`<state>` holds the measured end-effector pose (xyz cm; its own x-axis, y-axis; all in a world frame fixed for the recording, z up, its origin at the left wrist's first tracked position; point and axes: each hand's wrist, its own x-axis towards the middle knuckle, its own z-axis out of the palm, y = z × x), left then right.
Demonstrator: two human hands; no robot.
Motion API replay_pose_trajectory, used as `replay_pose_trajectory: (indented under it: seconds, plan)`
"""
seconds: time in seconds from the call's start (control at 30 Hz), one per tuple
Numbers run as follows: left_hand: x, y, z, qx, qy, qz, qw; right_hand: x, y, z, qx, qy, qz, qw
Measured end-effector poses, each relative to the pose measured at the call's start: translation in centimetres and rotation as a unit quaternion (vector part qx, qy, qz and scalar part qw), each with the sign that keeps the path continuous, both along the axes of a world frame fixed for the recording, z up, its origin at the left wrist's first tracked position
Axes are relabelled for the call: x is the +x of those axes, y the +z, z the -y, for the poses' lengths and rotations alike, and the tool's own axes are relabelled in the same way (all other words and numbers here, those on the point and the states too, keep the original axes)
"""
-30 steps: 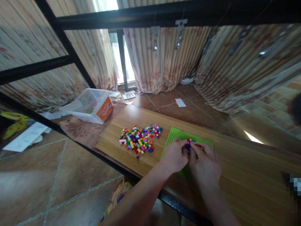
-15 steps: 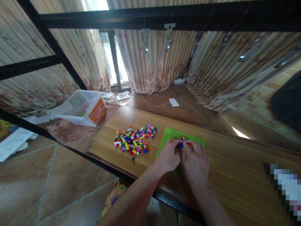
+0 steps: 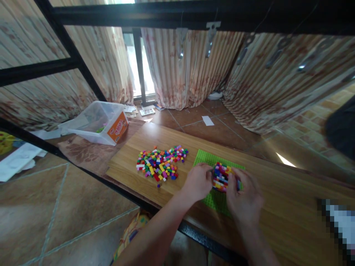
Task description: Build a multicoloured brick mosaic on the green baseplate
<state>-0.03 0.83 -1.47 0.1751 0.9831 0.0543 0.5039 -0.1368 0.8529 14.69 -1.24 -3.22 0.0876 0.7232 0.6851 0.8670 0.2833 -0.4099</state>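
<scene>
A multicoloured block of stacked toy bricks [image 3: 221,176] stands on a green studded baseplate [image 3: 202,156]. My left hand [image 3: 199,181] is at the block's left side, with thumb and curled fingers closed against its edge. On the other side, my right hand [image 3: 246,190] has its thumb on the front right of the block and its fingers bent around the right side. The two hands hold the block between them. Part of its right side and the middle of the baseplate are hidden by the hands.
Left of the baseplate lies a loose pile of small coloured bricks [image 3: 158,162] on the wooden board [image 3: 130,147]. A clear plastic bin [image 3: 97,120] with an orange label stands at the far left. A black metal bar [image 3: 205,242] runs along the near edge.
My right hand has shifted right and a little down, uncovering much more of the brick block. My left hand stays at the left side. The whole view has shifted slightly.
</scene>
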Motion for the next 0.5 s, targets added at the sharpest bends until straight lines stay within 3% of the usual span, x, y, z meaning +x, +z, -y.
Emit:
replay_pose_trajectory:
  seconds: [0.1, 0.2, 0.37, 0.5]
  plan:
    - [-1.7, 0.2, -0.6, 0.026, 0.074, 0.058, 0.995, -0.3, 0.8, 0.0, 0.015, 0.014, -0.026, 0.999]
    - [-4.2, 0.6, -1.4, 0.048, 0.164, 0.156, 0.973, -1.4, 1.1, 0.4, 0.016, 0.054, -0.038, 0.998]
    - [-8.9, 2.1, -2.3, 0.027, 0.313, 0.346, 0.884, -5.3, 0.7, 1.8, -0.015, 0.149, -0.027, 0.988]
    - [-11.6, 3.5, -2.0, 0.039, 0.354, 0.458, 0.815, -9.5, -0.1, -0.1, -0.092, 0.167, -0.039, 0.981]
